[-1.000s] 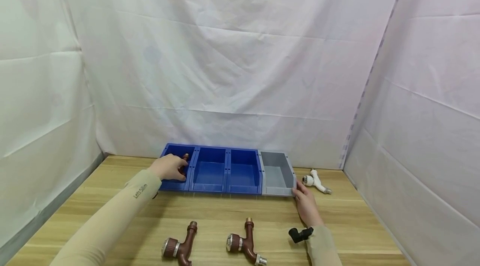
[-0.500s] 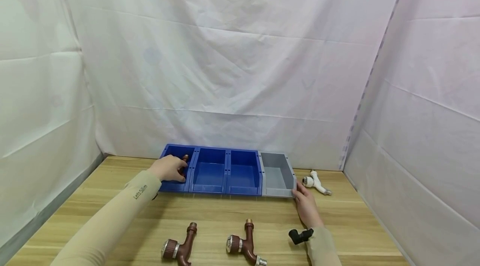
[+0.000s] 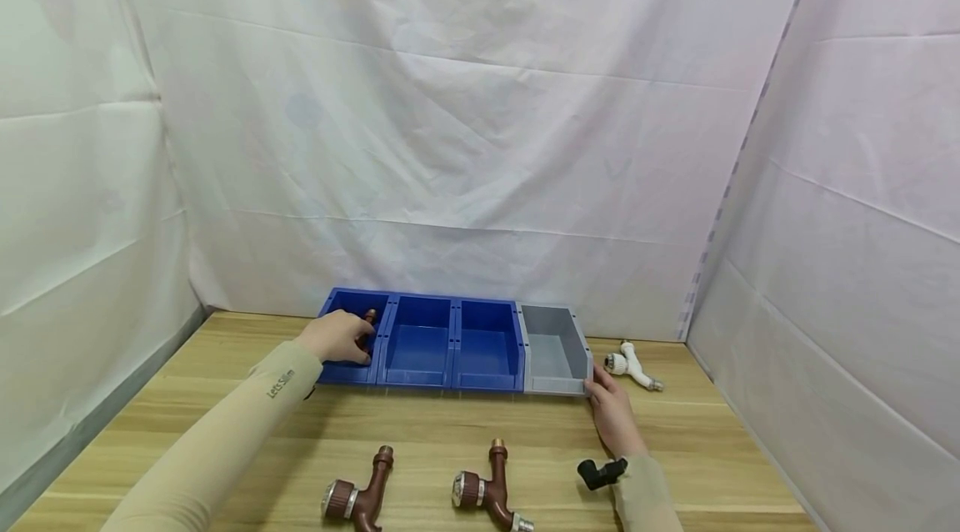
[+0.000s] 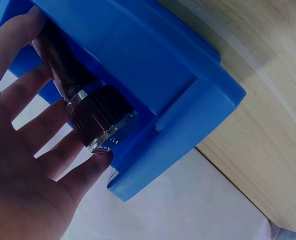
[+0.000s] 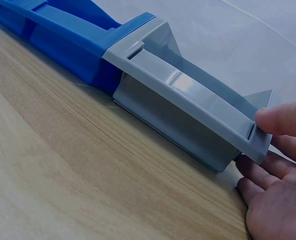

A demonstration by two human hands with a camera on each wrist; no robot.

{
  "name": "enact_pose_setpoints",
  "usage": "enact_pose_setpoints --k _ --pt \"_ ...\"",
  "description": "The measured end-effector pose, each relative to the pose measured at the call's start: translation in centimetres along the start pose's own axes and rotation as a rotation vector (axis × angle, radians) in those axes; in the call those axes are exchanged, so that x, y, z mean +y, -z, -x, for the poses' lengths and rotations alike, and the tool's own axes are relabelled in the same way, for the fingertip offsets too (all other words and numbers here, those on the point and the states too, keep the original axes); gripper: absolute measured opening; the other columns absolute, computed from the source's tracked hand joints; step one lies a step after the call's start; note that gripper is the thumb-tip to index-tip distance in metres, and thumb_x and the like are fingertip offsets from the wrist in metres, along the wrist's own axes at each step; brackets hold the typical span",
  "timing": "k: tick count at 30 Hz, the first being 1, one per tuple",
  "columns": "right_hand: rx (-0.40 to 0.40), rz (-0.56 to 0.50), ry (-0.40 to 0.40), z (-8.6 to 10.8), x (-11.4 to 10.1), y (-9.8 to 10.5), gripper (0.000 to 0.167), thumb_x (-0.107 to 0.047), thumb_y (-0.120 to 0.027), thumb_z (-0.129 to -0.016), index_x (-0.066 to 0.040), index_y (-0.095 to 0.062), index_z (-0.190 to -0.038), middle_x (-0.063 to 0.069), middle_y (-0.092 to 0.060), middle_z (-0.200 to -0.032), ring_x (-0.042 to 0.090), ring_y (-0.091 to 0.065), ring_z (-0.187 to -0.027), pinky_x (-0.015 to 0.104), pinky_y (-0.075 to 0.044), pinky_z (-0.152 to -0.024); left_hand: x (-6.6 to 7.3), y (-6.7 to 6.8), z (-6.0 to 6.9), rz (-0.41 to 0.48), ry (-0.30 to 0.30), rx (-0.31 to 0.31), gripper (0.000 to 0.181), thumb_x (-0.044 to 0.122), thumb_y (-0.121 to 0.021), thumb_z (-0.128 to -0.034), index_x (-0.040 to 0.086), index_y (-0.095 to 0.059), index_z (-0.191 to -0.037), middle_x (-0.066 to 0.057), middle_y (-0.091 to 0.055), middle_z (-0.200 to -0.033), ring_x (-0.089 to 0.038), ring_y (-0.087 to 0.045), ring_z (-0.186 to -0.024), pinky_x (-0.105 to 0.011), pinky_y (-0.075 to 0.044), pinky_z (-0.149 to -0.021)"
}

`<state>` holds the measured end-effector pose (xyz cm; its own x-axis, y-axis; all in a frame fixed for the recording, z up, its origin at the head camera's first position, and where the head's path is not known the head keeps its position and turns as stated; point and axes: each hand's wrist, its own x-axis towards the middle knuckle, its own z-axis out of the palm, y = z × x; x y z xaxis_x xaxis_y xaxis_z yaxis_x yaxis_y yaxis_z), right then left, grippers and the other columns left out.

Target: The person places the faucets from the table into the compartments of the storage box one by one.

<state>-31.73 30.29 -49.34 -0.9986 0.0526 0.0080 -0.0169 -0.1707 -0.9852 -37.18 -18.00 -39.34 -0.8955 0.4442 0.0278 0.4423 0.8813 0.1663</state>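
Observation:
In the leftmost blue bin (image 3: pixel 352 373), my left hand (image 3: pixel 339 335) holds a dark brown faucet (image 4: pixel 65 70). The left wrist view shows thumb and fingers about its body, with the ribbed knob (image 4: pixel 100 115) near the little finger. Part of the faucet is hidden by the hand. My right hand (image 3: pixel 615 409) grips the front right corner of the grey bin (image 5: pixel 178 120), thumb on the rim and fingers beneath and beside it. That bin is at the right end of the joined row.
Two blue bins (image 3: pixel 418 376) (image 3: pixel 487 378) stand between the held ones. Two brown faucets (image 3: pixel 369 499) (image 3: pixel 495 490) lie on the wooden table (image 3: pixel 435 419) in front. A white faucet (image 3: pixel 632 363) lies right of the row. White cloth (image 3: pixel 465 140) hangs behind.

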Motion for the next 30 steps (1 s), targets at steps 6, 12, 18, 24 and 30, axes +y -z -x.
enact_pose_setpoints --k 6,12,18,24,30 --pt "0.012 0.003 -0.010 0.07 0.03 0.14 0.057 -0.001 -0.039 -0.102 0.006 -0.012 -0.152 0.021 -0.009 -0.158 0.028 -0.012 -0.145 0.041 -0.014 -0.114 0.12 -0.27 -0.17 -0.005 -0.015 -0.002 0.042 0.027 -0.081 -0.0769 0.007 -0.071 -0.113 -0.008 -0.069 -0.104 -0.029 -0.064 -0.095 -0.048 -0.050 -0.080" --pt "0.011 0.000 -0.004 0.07 0.05 0.05 0.057 -0.001 -0.040 -0.102 0.007 -0.012 -0.152 0.021 -0.009 -0.158 0.027 -0.013 -0.144 0.041 -0.015 -0.114 0.11 -0.37 -0.10 -0.007 -0.010 -0.001 0.041 0.027 -0.081 -0.0769 0.007 -0.072 -0.112 -0.007 -0.070 -0.102 -0.028 -0.064 -0.094 -0.047 -0.051 -0.079" --pt "0.017 -0.004 -0.006 0.04 -0.15 -0.09 0.058 -0.001 -0.041 -0.102 0.007 -0.013 -0.152 0.021 -0.009 -0.158 0.027 -0.012 -0.144 0.040 -0.014 -0.114 0.04 -0.41 -0.19 -0.003 0.002 -0.010 0.040 0.029 -0.082 -0.0761 0.010 -0.072 -0.110 -0.005 -0.069 -0.100 -0.026 -0.064 -0.091 -0.046 -0.051 -0.077" --pt "0.017 -0.004 -0.008 0.09 -0.22 -0.12 0.058 -0.001 -0.040 -0.102 0.007 -0.012 -0.152 0.021 -0.009 -0.158 0.027 -0.011 -0.145 0.041 -0.013 -0.115 -0.15 -0.71 -0.40 0.001 -0.003 -0.009 0.031 0.026 -0.082 -0.0758 0.012 -0.072 -0.102 0.001 -0.067 -0.090 -0.018 -0.061 -0.080 -0.042 -0.050 -0.071" --pt "0.017 -0.004 -0.009 0.23 -0.16 -0.11 0.058 0.000 -0.040 -0.102 0.007 -0.011 -0.152 0.022 -0.008 -0.158 0.028 -0.010 -0.145 0.041 -0.012 -0.115 -0.23 -0.89 -0.44 0.002 0.000 -0.008 0.031 0.025 -0.082 -0.0751 0.012 -0.072 -0.101 0.000 -0.067 -0.091 -0.019 -0.061 -0.082 -0.042 -0.050 -0.072"
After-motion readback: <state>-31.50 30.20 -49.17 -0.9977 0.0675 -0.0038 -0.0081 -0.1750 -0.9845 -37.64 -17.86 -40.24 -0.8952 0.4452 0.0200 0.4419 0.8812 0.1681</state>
